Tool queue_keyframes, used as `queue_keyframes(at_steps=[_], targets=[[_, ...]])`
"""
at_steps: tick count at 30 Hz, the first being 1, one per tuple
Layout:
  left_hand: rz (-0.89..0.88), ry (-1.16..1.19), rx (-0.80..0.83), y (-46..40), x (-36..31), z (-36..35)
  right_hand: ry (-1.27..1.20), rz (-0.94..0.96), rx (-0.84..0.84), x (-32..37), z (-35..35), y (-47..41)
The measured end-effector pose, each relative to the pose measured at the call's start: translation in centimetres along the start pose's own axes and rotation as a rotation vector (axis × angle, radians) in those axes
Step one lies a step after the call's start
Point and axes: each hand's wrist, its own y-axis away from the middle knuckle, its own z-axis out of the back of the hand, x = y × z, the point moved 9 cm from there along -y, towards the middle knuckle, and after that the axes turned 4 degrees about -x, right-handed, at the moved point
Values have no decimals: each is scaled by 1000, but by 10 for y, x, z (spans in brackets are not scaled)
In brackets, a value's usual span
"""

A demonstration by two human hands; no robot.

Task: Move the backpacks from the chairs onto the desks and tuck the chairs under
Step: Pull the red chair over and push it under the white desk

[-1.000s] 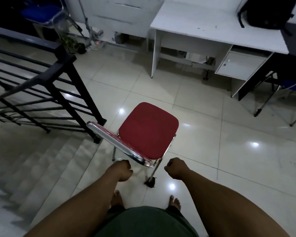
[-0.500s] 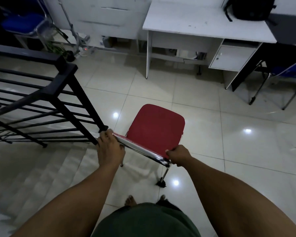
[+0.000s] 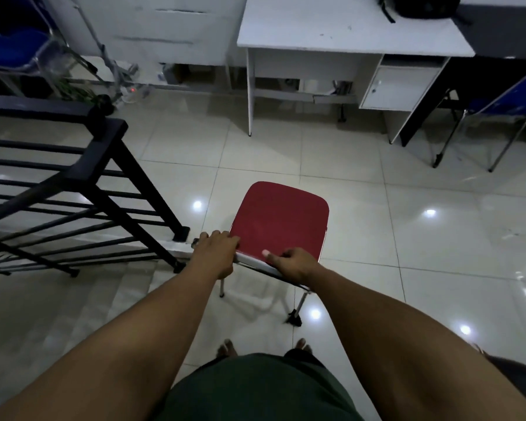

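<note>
A red-seated chair [image 3: 280,220] with a chrome frame stands on the tiled floor in front of me, its seat bare. My left hand [image 3: 216,249] grips the left end of its backrest top. My right hand [image 3: 293,262] grips the right part of the same bar. A white desk [image 3: 346,31] stands across the floor ahead, its kneehole facing the chair. A black backpack [image 3: 419,6] lies on the desk's far right corner, partly cut off by the frame's top edge.
A black metal railing [image 3: 97,177] guards a descending staircase [image 3: 58,314] right at my left. A blue chair [image 3: 504,104] sits under a dark desk at the right. Another blue chair [image 3: 16,47] and cables lie at the far left. A white cabinet [image 3: 401,86] fills the desk's right side.
Both hands rose from clenched below the chair to gripping its backrest. The chair has turned so that its seat points toward the white desk, and the view has shifted forward.
</note>
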Motion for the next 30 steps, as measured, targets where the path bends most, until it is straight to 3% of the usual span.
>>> queue_keyframes(at_steps=[5,11,15,24,30], targets=[[-110,-114,-16,-9,7,1,28,108,-111,2,1,18],[-195,-17,40,-13,-3,-3,519,285,-283,11,-5,34],[-182,25,26,-10,-3,1,596,274,-413,17,-9,33],[-142,19,-98,-11,-5,10,728,361,-397,14,-1,23],[-173,10,-96,-24,-50,14,749,341,-379,-11,45,18]])
